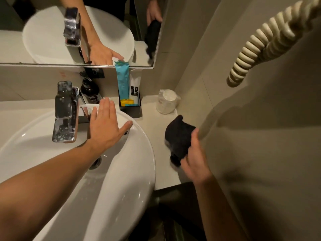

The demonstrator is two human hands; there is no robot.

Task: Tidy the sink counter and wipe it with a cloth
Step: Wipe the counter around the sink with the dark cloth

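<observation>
My right hand [195,159] grips a crumpled black cloth [178,136] and holds it over the pale counter [156,129] to the right of the sink. My left hand [106,125] is flat and open, fingers spread, above the back rim of the round white sink [139,162], just right of the chrome tap [65,112]. A black holder [132,110] at the back of the counter carries a blue packet [122,82], a white packet and a yellow item. A wrapped glass [166,101] stands in the right corner.
A dark soap pump bottle [90,89] stands behind the tap against the wall. The mirror [78,32] runs above the counter and reflects both hands. A cream coiled cord [264,37] hangs along the right wall. The counter's front edge drops to a dark floor.
</observation>
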